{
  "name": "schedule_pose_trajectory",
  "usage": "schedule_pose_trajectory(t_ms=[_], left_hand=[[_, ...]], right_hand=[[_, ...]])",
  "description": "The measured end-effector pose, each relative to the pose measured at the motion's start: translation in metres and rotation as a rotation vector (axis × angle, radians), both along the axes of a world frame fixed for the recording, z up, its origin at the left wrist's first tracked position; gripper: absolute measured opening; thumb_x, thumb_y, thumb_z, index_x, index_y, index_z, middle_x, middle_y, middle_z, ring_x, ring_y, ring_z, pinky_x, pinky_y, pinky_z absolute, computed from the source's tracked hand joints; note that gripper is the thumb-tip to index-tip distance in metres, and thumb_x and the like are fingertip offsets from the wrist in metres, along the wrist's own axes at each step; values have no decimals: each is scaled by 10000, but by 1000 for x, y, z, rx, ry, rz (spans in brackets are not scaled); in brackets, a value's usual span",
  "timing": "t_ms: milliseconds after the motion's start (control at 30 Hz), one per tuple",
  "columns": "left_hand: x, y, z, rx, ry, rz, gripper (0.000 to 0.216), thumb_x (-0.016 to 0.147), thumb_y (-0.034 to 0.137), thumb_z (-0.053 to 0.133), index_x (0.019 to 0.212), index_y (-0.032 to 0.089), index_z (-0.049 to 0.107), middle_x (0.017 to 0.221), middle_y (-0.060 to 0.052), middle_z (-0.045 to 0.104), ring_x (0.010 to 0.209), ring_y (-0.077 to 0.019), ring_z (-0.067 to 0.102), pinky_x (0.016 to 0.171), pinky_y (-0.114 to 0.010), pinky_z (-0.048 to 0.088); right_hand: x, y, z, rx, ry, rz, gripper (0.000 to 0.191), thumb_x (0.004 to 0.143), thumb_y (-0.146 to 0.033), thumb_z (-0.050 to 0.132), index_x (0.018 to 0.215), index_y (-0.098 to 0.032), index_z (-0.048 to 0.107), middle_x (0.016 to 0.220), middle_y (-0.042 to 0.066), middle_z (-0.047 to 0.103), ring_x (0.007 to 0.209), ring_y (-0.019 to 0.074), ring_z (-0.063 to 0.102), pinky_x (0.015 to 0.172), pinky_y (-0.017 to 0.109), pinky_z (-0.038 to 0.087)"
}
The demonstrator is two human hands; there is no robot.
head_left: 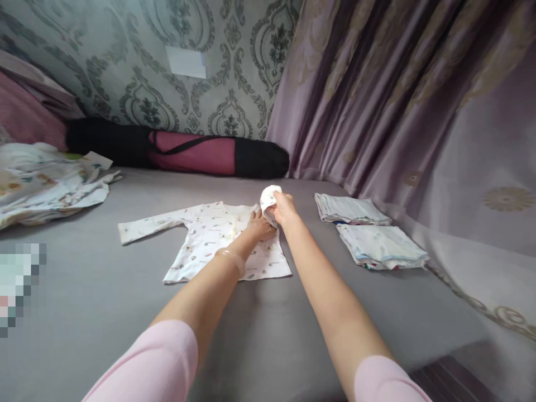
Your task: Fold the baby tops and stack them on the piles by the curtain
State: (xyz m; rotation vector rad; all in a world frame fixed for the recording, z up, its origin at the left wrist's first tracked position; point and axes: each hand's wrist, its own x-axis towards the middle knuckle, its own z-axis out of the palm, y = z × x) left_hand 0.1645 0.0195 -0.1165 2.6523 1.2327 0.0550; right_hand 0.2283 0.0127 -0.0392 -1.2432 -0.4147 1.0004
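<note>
- Gray bedsheet (pixel 104 312) bears one long-sleeved baby shirt (pixel 201 243), two folded-cloth stacks (pixel 381 245).
- Left hand (pixel 260 226) lies palm-down, unclenched, on it.
- Right hand (pixel 284 209), raised, grasps one sleeve (pixel 268 197).

Single head-worn view: looks forward and down across grey sheet (pixel 100 296) from above its near side, toward far edge and patterned wall (pixel 228 67); fairly close.
</note>
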Motion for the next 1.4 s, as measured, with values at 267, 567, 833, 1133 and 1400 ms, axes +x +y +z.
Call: schedule_pose_trajectory(t_ms=[267,567,833,1133,1400], left_hand=[[-18,-3,7,-56,-58,68,672,944,361,309,1551,107,174,1622,-176,174,1494,-345,136,1173,-508,187],[-100,-12,18,-4,49,116,607,950,392,380,1448,48,328,1581,-251,239,1487,-350,166,1165,-467,214],[-153,-48,1,45,7,134,702,967,510,273,1519,80,214,1604,-213,207,1498,-325,135,1180,-493,181],[-163,-60,-14,63,-47,136,671,981,530,235,1497,107,308,1590,-196,265,1492,-307,186,1186,-507,175],[-166,-61,-14,61,-23,141,666,984,536,232,1493,116,318,1598,-182,253,1495,-297,175,1197,-493,156]], right_hand=[[-1,5,1,-73,-70,-105,216,671,6,474,792,-145,572,561,-14,568,553,152,606,542,277,543],[-43,15,-26,-99,-637,82,453,862,-274,539,1298,-153,512,1099,93,685,1018,200,650,910,309,491],[-37,-9,-34,-217,-1242,435,437,1000,-282,265,1293,-174,571,1290,108,638,1229,213,559,1027,320,395],[7,-18,-78,-436,-1637,534,682,1011,-481,210,1523,-35,276,1619,180,176,1502,277,107,1193,423,82],[19,-16,-83,-488,-1662,625,727,994,-520,175,1550,-53,210,1633,159,127,1506,278,76,1197,424,83]])
